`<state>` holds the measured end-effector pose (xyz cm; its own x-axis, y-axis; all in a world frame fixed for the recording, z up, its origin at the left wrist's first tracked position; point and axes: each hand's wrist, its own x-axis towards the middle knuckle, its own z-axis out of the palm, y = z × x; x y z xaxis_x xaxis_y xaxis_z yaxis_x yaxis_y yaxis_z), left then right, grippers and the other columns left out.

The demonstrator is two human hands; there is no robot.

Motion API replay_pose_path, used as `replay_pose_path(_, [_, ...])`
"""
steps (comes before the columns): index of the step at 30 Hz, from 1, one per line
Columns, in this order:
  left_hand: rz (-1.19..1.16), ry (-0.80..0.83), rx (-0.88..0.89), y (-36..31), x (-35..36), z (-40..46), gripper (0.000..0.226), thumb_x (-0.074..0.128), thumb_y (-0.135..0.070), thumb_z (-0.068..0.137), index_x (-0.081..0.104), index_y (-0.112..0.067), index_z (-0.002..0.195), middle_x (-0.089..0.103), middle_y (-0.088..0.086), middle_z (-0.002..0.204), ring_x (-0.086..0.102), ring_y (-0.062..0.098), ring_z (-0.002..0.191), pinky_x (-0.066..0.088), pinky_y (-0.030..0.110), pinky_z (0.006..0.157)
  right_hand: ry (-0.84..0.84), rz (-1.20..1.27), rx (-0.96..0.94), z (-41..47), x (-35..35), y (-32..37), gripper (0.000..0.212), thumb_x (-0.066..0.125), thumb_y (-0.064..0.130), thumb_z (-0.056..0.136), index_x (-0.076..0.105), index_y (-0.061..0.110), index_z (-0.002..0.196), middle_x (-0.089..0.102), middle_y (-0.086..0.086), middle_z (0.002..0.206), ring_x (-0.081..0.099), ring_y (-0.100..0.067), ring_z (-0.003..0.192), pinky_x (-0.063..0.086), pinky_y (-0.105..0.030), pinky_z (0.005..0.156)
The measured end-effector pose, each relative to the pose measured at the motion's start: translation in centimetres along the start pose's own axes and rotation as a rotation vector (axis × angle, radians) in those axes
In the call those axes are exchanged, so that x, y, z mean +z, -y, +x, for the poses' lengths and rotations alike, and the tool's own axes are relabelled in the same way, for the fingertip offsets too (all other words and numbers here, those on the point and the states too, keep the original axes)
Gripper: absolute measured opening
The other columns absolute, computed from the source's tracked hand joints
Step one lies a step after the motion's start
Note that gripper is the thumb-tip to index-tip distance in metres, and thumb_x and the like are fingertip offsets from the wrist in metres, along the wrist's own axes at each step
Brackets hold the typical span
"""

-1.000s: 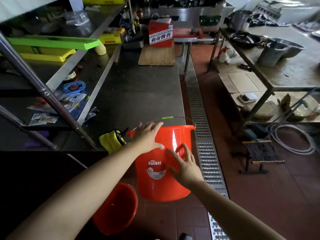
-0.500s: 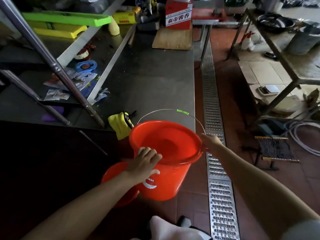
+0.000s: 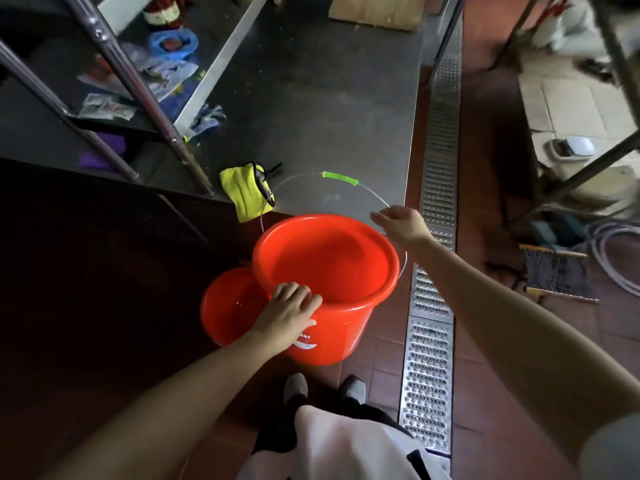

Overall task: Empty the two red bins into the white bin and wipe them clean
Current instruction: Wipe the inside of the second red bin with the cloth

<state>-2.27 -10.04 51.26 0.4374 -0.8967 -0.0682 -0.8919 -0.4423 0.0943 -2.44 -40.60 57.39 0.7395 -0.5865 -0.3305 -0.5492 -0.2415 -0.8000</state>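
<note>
Honestly, here's where you're at:

Progress: early days. The big red bucket stands upright on the floor tiles and the smaller red bin sits tucked against its left side, partly behind it. Nothing looks tipped yet, and no white bin is in view (so I'd guess the emptying is all still ahead).

Contents: can't tell what's inside either one; the small bin shows a glint that could be water.

Left hand: fingers curled over the near rim of the big bucket, gripping it.

Right hand: pinching the wire handle near its right end, the handle raised over the counter edge.

Wiping: not started; a yellow cloth hangs at the edge of the steel counter, just behind the buckets.

In the way: the counter edge sits close behind, the floor drain grate runs just right, and your feet are right below the bucket.
</note>
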Motion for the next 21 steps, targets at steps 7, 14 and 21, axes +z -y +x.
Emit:
replay_pose_path(7, [-0.009, 0.077, -0.066, -1.1, 1.1, -0.6, 0.058, 0.088, -0.035, 0.061, 0.057, -0.019, 0.107, 0.054, 0.002, 0.098, 0.052, 0.025, 0.089, 0.045, 0.041, 0.081, 0.409, -0.187, -0.235, -3.2, 2.8, 6.0, 0.021, 0.075, 0.034, 0.088, 0.072, 0.014, 0.088, 0.054, 0.008, 0.063, 0.046, -0.007, 0.055, 0.038, -0.024, 0.053])
replay_pose_path(14, [-0.034, 0.161, -0.077, -0.4, 1.2, -2.6, 0.083, 0.086, -0.059, 0.048, 0.053, -0.024, 0.115, 0.051, 0.003, 0.110, 0.050, 0.023, 0.096, 0.043, 0.039, 0.084, 0.466, -0.363, -0.227, -5.5, 5.9, 2.9, 0.013, 0.069, 0.025, 0.091, 0.069, 0.012, 0.090, 0.056, 0.003, 0.072, 0.049, -0.010, 0.065, 0.035, -0.016, 0.049])
replay_pose_path(21, [-0.039, 0.021, -0.225, 0.8, 2.1, -2.5, 0.068, 0.085, -0.042, 0.068, 0.056, -0.017, 0.124, 0.052, 0.014, 0.126, 0.052, 0.033, 0.114, 0.045, 0.048, 0.095, 0.599, -0.504, -0.133, -5.5, 9.3, -2.7, 0.020, 0.063, 0.020, 0.089, 0.069, 0.014, 0.108, 0.067, -0.005, 0.104, 0.061, -0.020, 0.090, 0.049, -0.031, 0.073])
